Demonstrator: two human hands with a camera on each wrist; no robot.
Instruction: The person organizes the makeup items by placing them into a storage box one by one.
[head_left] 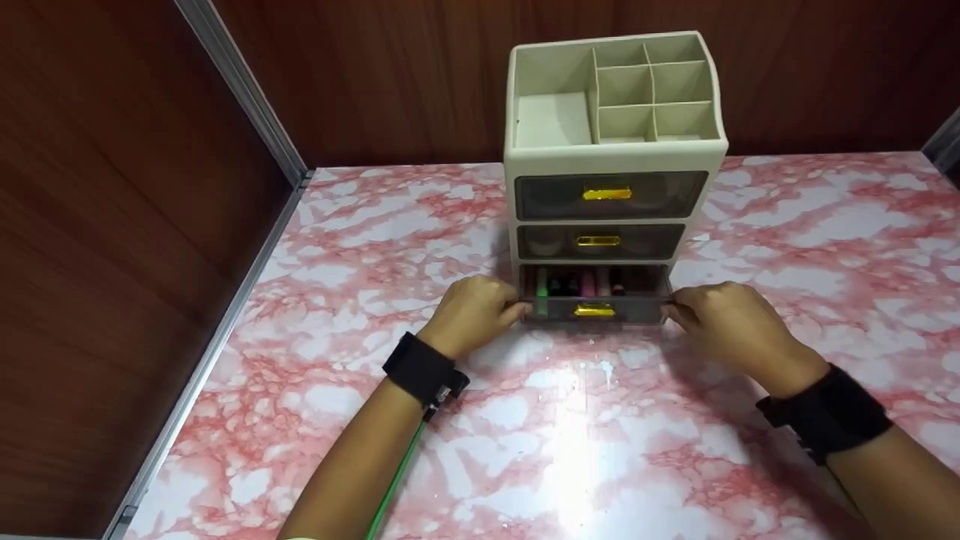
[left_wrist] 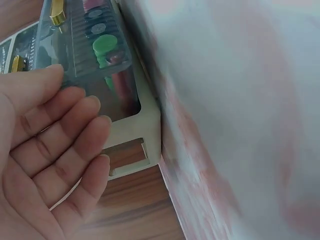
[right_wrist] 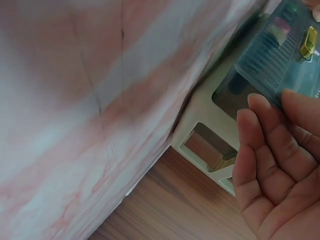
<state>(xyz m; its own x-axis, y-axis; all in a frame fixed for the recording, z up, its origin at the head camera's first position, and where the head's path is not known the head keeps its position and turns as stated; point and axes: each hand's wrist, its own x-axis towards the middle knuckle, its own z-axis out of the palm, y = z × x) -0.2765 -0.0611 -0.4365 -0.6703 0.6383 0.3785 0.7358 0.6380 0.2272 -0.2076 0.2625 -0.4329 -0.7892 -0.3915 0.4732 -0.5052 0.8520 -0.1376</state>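
Note:
A cream organizer [head_left: 615, 156] stands upright with its bottom drawer [head_left: 559, 310] pulled partly out. This drawer is see-through grey with a gold handle [head_left: 595, 310]. Small green, pink and dark items lie in it, including a green-capped one [left_wrist: 105, 45]; their kind is unclear. My left hand [head_left: 474, 315] pinches the drawer's left front corner between thumb and forefinger, while its other fingers curve loosely beside the organizer. At the opposite front corner, my right hand [head_left: 731, 326] pinches the drawer the same way. The drawer front hides parts of the contents.
Two upper drawers with gold handles, the top one [head_left: 544, 197] and the middle one [head_left: 547, 241], are closed. Open compartments [head_left: 626, 86] form the organizer's top. It stands on a pink-and-white marbled table [head_left: 337, 420], near a brown wood panel [head_left: 375, 82] behind.

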